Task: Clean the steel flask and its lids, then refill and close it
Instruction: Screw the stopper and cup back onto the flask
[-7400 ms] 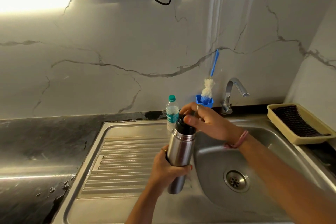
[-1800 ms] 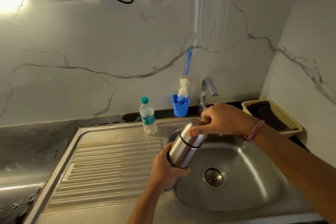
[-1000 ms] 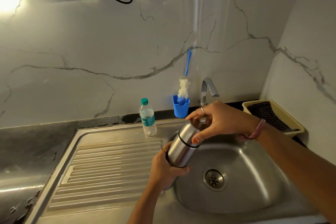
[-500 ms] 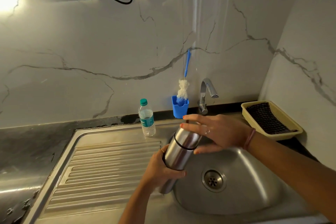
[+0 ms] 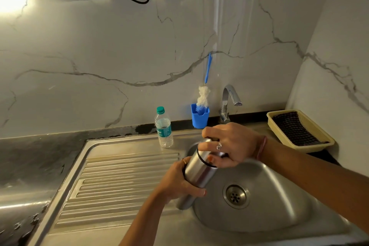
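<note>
The steel flask (image 5: 197, 171) leans toward the upper right over the left rim of the sink basin (image 5: 279, 201). My left hand (image 5: 177, 181) grips its body from the left. My right hand (image 5: 229, 146) is curled round the steel outer lid (image 5: 205, 146) at the flask's top, above a black ring; the hand hides most of the lid. A bottle brush (image 5: 203, 94) with a blue handle stands in a blue holder (image 5: 199, 116) by the wall. The tap (image 5: 229, 98) is just right of it, with no water running.
A small plastic water bottle (image 5: 164, 128) with a green cap stands at the back of the ribbed drainboard (image 5: 119, 185). A beige tray (image 5: 299, 128) with a dark mesh scrubber sits at the right. Dark countertop (image 5: 30, 158) lies left of the sink.
My right hand went from flat fingers beside the lid half a second ago to curling round it again. The flask stays tilted over the basin in my left hand.
</note>
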`<state>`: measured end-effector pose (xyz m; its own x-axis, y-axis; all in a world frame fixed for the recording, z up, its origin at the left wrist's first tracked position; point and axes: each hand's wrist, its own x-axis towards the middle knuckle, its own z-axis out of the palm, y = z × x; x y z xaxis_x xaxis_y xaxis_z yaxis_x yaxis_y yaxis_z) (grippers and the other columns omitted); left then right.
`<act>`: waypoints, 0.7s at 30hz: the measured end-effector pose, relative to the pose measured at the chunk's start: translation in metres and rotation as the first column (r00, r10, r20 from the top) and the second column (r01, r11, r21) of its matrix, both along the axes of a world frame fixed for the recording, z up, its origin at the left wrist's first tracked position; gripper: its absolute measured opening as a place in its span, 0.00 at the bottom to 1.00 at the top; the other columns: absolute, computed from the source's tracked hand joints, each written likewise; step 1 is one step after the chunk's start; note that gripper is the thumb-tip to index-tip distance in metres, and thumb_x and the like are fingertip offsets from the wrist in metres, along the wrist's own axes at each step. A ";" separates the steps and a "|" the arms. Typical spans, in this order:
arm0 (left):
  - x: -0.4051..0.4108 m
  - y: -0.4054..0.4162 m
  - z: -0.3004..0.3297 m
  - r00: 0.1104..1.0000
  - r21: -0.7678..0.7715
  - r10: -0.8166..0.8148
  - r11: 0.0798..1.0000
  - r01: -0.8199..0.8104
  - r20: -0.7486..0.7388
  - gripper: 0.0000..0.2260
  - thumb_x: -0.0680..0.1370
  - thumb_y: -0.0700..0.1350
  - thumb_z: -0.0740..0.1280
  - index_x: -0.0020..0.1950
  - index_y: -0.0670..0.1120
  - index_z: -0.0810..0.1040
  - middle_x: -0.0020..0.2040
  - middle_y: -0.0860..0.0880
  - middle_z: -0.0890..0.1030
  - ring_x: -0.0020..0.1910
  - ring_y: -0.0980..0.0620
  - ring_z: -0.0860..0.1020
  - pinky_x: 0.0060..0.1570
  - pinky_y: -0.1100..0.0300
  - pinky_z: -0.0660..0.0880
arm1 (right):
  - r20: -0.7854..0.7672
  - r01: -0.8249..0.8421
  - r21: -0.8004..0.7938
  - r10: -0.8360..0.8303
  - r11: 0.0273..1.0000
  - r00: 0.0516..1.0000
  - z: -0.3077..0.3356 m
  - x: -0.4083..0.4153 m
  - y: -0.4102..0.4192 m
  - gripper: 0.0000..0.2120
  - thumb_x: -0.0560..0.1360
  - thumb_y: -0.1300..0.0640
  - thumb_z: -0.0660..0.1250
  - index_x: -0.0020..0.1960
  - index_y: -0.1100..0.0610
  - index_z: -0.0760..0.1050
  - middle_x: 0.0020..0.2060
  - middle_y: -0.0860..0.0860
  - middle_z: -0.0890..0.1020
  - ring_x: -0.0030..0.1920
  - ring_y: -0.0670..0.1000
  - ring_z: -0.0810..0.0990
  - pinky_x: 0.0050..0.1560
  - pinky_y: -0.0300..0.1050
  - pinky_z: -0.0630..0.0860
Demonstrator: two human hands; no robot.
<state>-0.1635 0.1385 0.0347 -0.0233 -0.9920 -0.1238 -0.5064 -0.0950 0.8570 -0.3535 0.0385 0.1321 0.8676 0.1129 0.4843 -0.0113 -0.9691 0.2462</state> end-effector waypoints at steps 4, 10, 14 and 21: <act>-0.003 0.005 -0.002 0.997 -0.021 0.065 0.998 -0.066 -0.047 0.27 0.60 0.39 0.83 0.51 0.55 0.76 0.46 0.54 0.81 0.42 0.61 0.79 0.40 0.70 0.76 | 0.003 0.106 0.089 -0.107 0.990 0.994 0.002 0.006 0.010 0.12 0.80 0.49 0.53 0.53 0.53 0.72 0.40 0.52 0.74 0.30 0.49 0.73 0.31 0.36 0.64; -0.004 0.012 -0.012 0.988 -0.006 0.106 0.994 -0.108 -0.113 0.26 0.55 0.42 0.82 0.50 0.53 0.77 0.43 0.52 0.82 0.37 0.63 0.78 0.39 0.64 0.78 | -0.056 0.175 0.153 -0.168 0.973 0.984 -0.002 0.013 0.016 0.14 0.79 0.50 0.56 0.53 0.55 0.77 0.39 0.52 0.75 0.30 0.47 0.73 0.30 0.36 0.67; -0.005 0.014 -0.014 0.979 -0.014 0.142 0.989 -0.146 -0.147 0.27 0.58 0.38 0.83 0.51 0.53 0.77 0.45 0.52 0.82 0.38 0.63 0.79 0.38 0.65 0.78 | -0.130 0.237 0.244 -0.210 0.940 0.969 0.001 0.018 0.014 0.17 0.79 0.46 0.54 0.56 0.53 0.76 0.45 0.50 0.75 0.34 0.47 0.75 0.33 0.37 0.71; 0.002 0.019 -0.020 0.943 -0.007 0.222 0.973 -0.231 -0.249 0.28 0.57 0.36 0.82 0.53 0.50 0.78 0.45 0.51 0.84 0.43 0.56 0.82 0.40 0.64 0.79 | -0.103 0.313 0.794 -0.392 0.521 0.914 -0.001 0.007 0.015 0.30 0.70 0.31 0.61 0.69 0.42 0.65 0.67 0.43 0.66 0.43 0.42 0.78 0.43 0.35 0.76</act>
